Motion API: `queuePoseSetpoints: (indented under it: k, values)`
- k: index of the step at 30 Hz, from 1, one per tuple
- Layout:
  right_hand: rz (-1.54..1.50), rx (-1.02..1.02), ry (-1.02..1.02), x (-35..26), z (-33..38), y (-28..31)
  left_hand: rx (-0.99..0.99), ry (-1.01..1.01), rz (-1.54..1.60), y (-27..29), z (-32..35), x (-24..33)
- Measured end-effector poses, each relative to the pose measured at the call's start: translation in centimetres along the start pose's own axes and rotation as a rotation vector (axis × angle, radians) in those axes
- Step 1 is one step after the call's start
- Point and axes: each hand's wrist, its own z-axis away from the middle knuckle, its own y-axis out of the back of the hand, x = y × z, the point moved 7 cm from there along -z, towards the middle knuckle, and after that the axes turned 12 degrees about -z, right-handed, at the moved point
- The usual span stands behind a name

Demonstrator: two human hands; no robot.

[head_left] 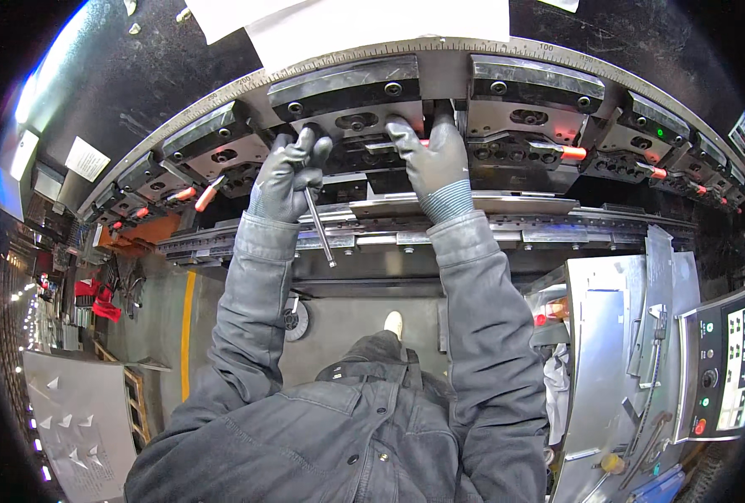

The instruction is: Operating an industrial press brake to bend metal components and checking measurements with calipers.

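Note:
Both of my hands wear dark grey gloves and are raised to a row of clamp blocks on a long machine beam. My left hand [290, 174] is closed around a thin metal rod, perhaps a hex key [320, 228], whose long end hangs down toward me. Its upper fingers reach the lower left edge of the middle clamp block [355, 120]. At that block's right end is my right hand [433, 159], its fingers spread around the edge and the gap beside it. The fingertips are partly hidden there, and I make out no tool in this hand.
Further clamp blocks with orange-red levers [572, 152] line the beam, under a curved-looking ruler strip [548, 48]. Below runs a lower tool rail [372, 233]. At right stand a metal-topped bench [594, 335] with tools and a control panel [720, 369]. A sheet-topped pallet [79, 411] is at left.

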Motion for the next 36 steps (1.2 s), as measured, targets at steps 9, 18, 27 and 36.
queuePoseSetpoints:
  k: [9, 18, 27, 36]
  values:
    - [0.396, 0.026, -0.021, -5.0, 1.5, -0.5, -0.084, -0.093, 0.113, -0.9, 0.3, -0.1]
    - [0.467, 0.072, -0.051, -4.6, 1.6, -0.2, -0.192, -0.103, 0.049, -1.7, 0.3, -0.4]
    - [0.434, 0.045, 0.004, -4.7, 1.7, -0.6, 0.217, -0.255, -0.151, -4.1, 2.0, 0.4]
    - [0.422, 0.018, -0.021, -4.9, 1.6, -1.1, 0.301, -0.297, -0.607, -2.7, 1.8, 1.0]
